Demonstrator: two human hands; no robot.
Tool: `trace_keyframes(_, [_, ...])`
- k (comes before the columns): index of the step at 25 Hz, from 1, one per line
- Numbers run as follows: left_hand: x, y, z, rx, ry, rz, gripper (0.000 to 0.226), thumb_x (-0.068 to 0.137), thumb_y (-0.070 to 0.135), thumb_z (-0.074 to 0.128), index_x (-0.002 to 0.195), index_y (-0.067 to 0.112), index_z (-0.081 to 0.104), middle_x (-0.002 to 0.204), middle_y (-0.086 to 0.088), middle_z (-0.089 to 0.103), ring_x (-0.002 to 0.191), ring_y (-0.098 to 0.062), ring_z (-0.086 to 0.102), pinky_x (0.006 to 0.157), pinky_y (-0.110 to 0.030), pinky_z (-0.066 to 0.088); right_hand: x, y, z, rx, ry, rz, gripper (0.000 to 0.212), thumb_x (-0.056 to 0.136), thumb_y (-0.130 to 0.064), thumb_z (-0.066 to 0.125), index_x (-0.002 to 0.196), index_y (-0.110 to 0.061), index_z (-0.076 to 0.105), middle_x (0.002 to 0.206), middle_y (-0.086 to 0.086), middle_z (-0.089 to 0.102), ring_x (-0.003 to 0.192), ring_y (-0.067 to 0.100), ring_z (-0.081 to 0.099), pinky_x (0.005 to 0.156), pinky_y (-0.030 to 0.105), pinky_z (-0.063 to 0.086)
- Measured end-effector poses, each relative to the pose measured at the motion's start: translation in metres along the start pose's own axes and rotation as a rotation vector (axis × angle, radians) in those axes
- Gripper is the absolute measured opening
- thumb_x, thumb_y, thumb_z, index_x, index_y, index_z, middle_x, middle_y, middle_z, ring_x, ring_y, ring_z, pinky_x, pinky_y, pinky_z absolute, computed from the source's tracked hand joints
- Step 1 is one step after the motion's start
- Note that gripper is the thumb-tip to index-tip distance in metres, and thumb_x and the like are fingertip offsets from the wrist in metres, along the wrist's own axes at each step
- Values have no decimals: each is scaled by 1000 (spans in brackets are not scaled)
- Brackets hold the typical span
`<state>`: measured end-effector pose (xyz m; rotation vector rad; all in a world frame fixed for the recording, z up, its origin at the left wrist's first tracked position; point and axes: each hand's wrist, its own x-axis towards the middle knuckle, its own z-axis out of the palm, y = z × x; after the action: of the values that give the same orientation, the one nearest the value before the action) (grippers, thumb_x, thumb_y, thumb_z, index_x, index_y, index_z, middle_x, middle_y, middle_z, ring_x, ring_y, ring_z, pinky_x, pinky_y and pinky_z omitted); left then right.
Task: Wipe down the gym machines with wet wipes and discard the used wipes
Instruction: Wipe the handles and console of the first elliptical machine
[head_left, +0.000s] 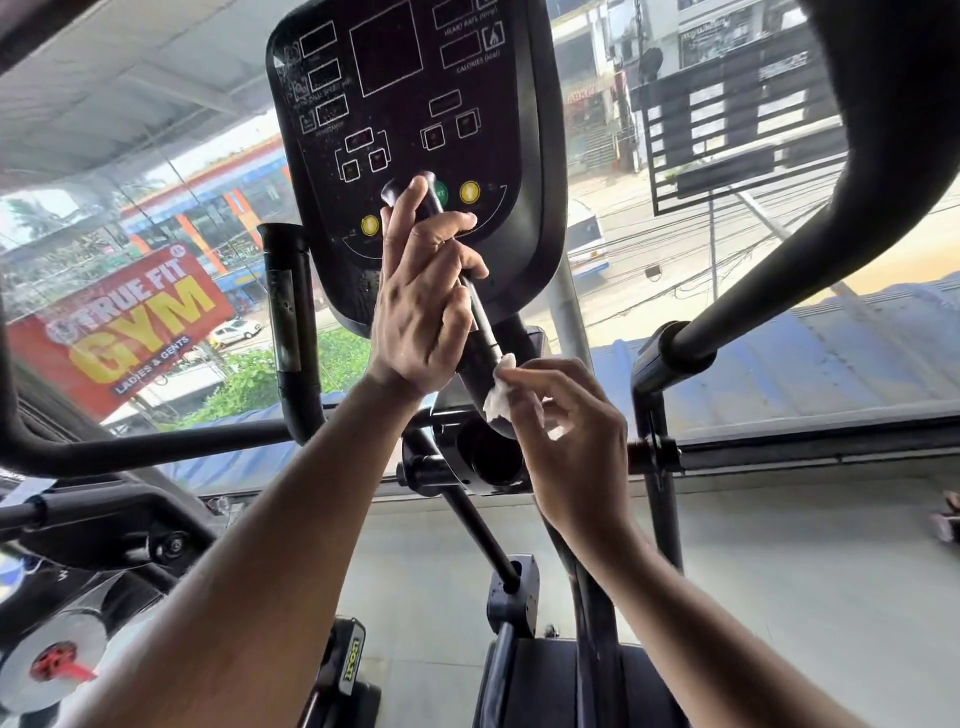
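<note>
Upstairs gym window behind; left hand grips handle bar; right hand pinches wipe against it below left fingers; wiping underway, discarding left.

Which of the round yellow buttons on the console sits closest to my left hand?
The lower-left yellow button, right beside the left hand gripping the handle. The other yellow button sits higher, to the right.

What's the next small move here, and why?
Probably slide the right hand up the handlebar, dragging the wipe along it. The wipe sits at the bar's lower end, while the left hand grips the bar higher up, steadying it.
</note>
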<state>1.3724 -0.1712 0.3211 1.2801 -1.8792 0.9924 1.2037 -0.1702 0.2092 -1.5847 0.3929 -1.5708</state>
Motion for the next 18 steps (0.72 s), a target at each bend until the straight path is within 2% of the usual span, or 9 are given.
trace_keyframes(2, [-1,5,-5,4,-70,-19,40,96,19,31,95,-1,66,130,-22,61,150,-52,23,126,-53,16,-24,13,0,45,18,-70,19,96,4,66,110,-5,76,109,3,69,104,21,68,82,43,58])
trace_keyframes(4, [-1,12,-6,18,-85,-83,37,94,16,33,100,-2,65,135,-22,58,151,-53,19,127,-52,14,-37,26,-2,140,58,45,22,98,3,64,115,-4,74,113,6,69,105,28,68,77,52,59])
trace_keyframes(5, [-1,17,-5,26,-68,-121,37,92,14,34,101,-2,66,137,-23,57,151,-55,19,128,-51,13,-36,31,-4,174,69,106,21,99,0,64,116,-6,74,114,6,70,101,28,69,71,52,60])
trace_keyframes(8, [0,25,1,16,-25,-155,45,89,16,32,107,-4,68,141,-25,55,149,-60,20,128,-44,8,-20,33,-11,135,26,215,17,99,-9,66,111,-14,77,104,1,73,72,23,69,52,44,56])
trace_keyframes(10, [0,21,2,1,-10,-141,50,90,20,29,108,-4,69,141,-26,55,148,-62,21,128,-44,8,-4,30,-18,56,-64,309,15,99,-18,68,106,-25,80,86,-7,72,58,22,65,51,33,48])
trace_keyframes(11, [0,19,3,-3,-2,-136,51,91,21,29,107,-4,70,140,-26,56,147,-63,21,127,-44,8,0,28,-19,19,-109,317,16,99,-20,67,105,-28,80,82,-11,72,60,19,66,57,30,48])
trace_keyframes(13, [-1,17,4,-1,16,-122,51,92,22,28,106,-4,70,138,-26,57,147,-62,23,127,-47,9,-3,23,-17,-41,-130,217,20,101,-18,63,112,-26,78,95,-16,73,81,10,70,71,36,57])
trace_keyframes(16, [-2,17,6,-2,33,-106,51,92,21,28,106,-4,71,135,-26,58,146,-58,28,127,-53,8,-29,32,-13,-117,-50,-45,30,101,0,60,127,-8,70,122,-5,71,113,14,68,91,40,58])
trace_keyframes(18, [-2,16,6,-12,43,-107,52,92,22,28,106,-4,71,135,-26,58,146,-58,28,127,-55,8,-36,49,-16,-171,-18,-48,32,99,5,59,128,-5,69,127,-2,69,118,12,66,93,40,58])
